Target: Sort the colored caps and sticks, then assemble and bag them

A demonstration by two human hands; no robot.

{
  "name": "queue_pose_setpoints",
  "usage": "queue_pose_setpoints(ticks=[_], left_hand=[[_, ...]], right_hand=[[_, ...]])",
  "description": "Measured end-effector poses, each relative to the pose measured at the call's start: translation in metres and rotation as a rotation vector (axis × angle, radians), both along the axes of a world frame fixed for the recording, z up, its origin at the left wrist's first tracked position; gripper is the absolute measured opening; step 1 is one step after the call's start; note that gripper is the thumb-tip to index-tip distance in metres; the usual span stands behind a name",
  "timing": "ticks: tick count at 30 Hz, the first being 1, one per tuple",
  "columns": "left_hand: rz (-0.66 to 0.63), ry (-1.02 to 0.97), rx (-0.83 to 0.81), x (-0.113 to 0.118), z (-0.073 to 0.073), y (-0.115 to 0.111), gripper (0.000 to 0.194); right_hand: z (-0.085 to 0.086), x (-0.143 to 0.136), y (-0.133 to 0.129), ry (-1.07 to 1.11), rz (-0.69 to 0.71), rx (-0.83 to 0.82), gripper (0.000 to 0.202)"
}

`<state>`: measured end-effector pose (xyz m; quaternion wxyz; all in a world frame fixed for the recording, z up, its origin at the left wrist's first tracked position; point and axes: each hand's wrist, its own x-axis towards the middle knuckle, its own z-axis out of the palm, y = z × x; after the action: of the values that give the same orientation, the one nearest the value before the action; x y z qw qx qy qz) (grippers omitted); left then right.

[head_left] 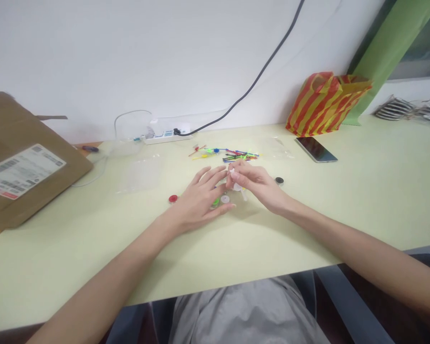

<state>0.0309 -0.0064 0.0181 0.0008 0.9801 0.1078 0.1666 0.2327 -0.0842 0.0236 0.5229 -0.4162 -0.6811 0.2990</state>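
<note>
Pinched between the thumb and fingers of my right hand point(260, 184) is a small white plastic piece point(238, 187), part of it hidden by the fingers. My left hand point(198, 198) hovers low over the table with its fingers spread, close beside the right fingertips. Under and beside its thumb lie a green round piece point(215, 202) and a white round piece point(225, 198). A red round piece point(173, 198) rests left of that hand. To the right of my right hand sits a black round piece point(279, 180). Thin coloured plastic sticks point(240, 155) are heaped just beyond both hands.
A cardboard box point(39, 157) stands on the left of the table point(376, 191). By the wall is a power strip point(166, 137) with a black cable point(251, 86). See-through bags point(139, 173), a phone point(316, 149) and a striped bag point(324, 105) lie around.
</note>
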Motion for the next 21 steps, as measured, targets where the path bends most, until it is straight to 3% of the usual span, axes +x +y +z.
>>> queue_pose_setpoints(ticks=[3, 10, 21], left_hand=[[0.011, -0.088, -0.087, 0.005, 0.000, -0.008, 0.046], [0.056, -0.288, -0.461, 0.006, -0.003, -0.015, 0.029], [0.156, -0.375, -0.457, 0.005, -0.004, -0.010, 0.021]], right_hand=[[0.004, -0.005, -0.003, 0.118, -0.006, -0.038, 0.039], [0.005, -0.006, -0.004, 0.197, 0.040, -0.078, 0.040], [0.002, -0.009, -0.002, 0.204, 0.099, -0.123, 0.027]])
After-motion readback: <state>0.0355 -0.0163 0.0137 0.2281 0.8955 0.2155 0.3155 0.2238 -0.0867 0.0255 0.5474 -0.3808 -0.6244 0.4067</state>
